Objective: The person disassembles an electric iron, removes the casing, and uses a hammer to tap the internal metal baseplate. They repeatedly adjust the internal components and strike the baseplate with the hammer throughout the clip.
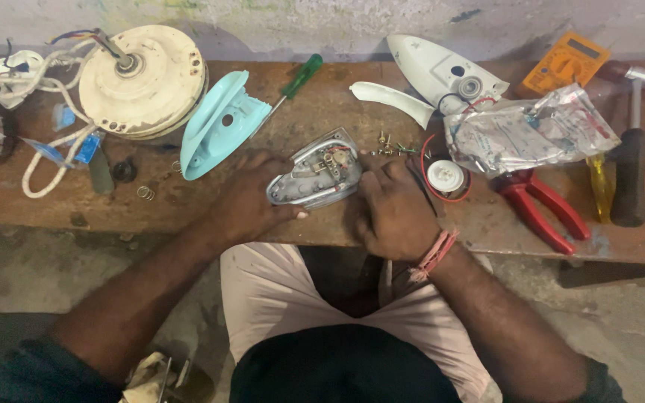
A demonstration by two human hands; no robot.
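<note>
A bare metal iron base (pixel 315 175) with exposed wiring parts lies tilted on the wooden bench (pixel 188 209), near its front edge. My left hand (pixel 248 198) grips its left side, thumb under the lower edge. Against the base's right end rests my right hand (pixel 393 205), fingers curled; whether it holds a small tool or part I cannot tell. A pink thread band circles the right wrist. Several loose screws (pixel 393 145) lie just beyond the right hand.
A light blue iron cover (pixel 218 123) and green-handled screwdriver (pixel 300 78) lie beyond the left hand. White iron shell pieces (pixel 442 71), a white dial (pixel 446 175), plastic bag (pixel 524 130), red pliers (pixel 539 205), hammer (pixel 628 172), orange multimeter (pixel 565 63) sit right. A round fan motor (pixel 139 78) sits left.
</note>
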